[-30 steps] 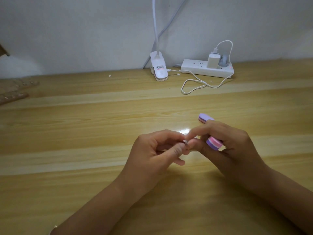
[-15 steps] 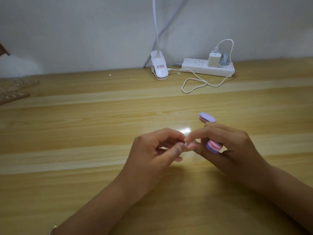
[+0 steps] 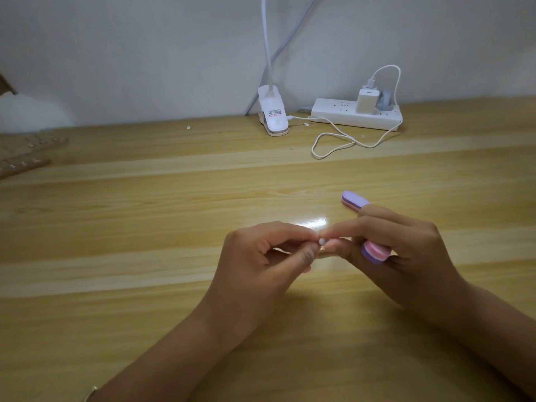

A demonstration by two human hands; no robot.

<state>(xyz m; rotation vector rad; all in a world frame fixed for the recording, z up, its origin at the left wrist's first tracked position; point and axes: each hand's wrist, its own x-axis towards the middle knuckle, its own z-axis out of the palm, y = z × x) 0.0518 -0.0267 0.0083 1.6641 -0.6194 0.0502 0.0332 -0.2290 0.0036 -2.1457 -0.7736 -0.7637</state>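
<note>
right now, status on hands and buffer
Right grip holds purple-pink foam buffer block. Left grip pinches small white piece, right fingertips touching it. White power strip behind.

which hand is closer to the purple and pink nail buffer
Right. The right hand grips the nail buffer, fingers curled round it; the left hand sits to its left, not touching it, pinching a small white piece.

The middle of the nail buffer (image 3: pixel 355 201) is hidden inside the right hand (image 3: pixel 406 250); the white speck (image 3: pixel 322 241) beside it is too small to identify
</note>
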